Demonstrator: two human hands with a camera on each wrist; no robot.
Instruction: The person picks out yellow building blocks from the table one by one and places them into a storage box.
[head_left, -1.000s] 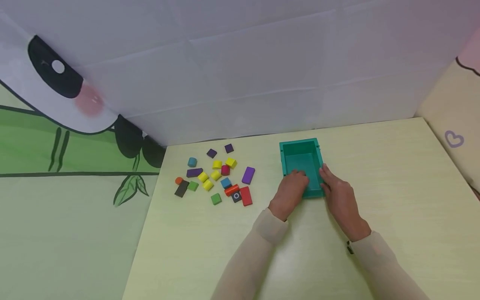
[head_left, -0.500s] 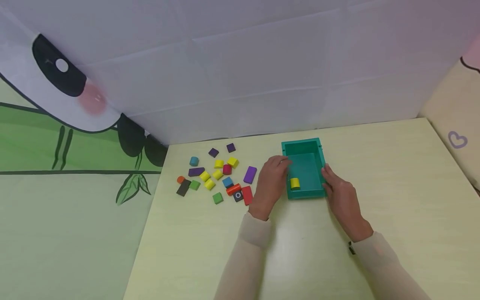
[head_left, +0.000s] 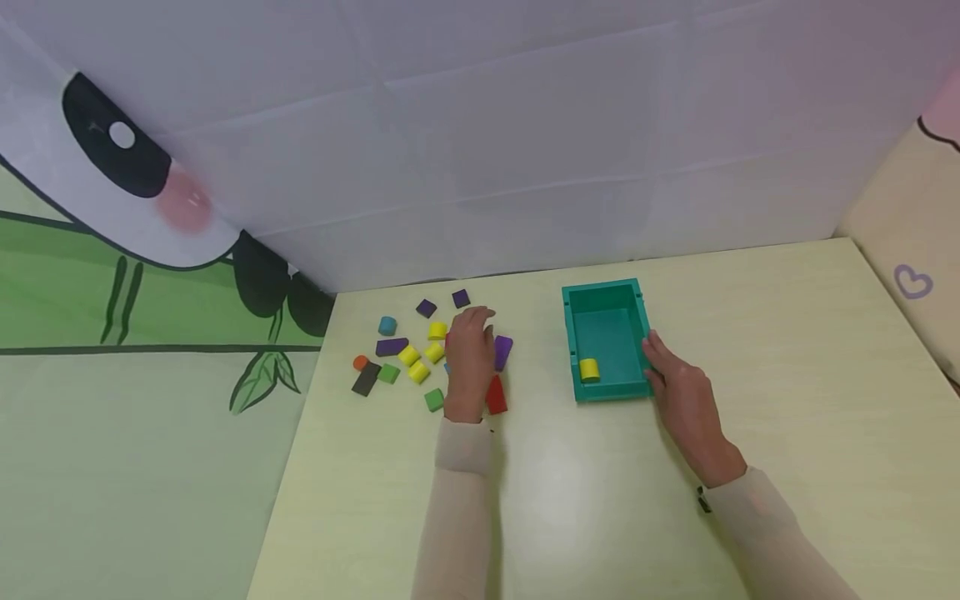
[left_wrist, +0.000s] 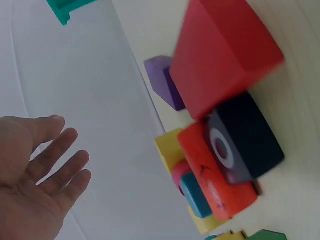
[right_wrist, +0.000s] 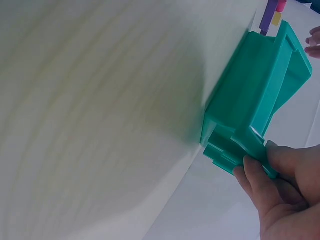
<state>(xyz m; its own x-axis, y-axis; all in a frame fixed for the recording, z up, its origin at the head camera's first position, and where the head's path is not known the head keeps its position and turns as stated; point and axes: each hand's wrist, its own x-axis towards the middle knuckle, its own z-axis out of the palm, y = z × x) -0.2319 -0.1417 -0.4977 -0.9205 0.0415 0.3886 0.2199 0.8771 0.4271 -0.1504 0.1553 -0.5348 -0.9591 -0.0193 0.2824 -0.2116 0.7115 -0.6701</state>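
My left hand hovers over the right part of a scatter of toy blocks, its fingers loose and nothing in them. In the left wrist view, a red block, a black block with a white ring and a red-orange cylinder lie beside one another, apart from the fingers. A teal box stands to the right with one yellow block in its near left corner. My right hand pinches the box's right rim between thumb and fingers.
Left of my left hand lie several yellow blocks, green blocks, a dark brown block and an orange round piece. Dark purple blocks lie near the back edge. A pale cloth wall rises behind the table.
My left hand has come out of the teal box, leaving the yellow block inside, and has moved left over the scattered blocks. The right hand has stayed at the box's rim.
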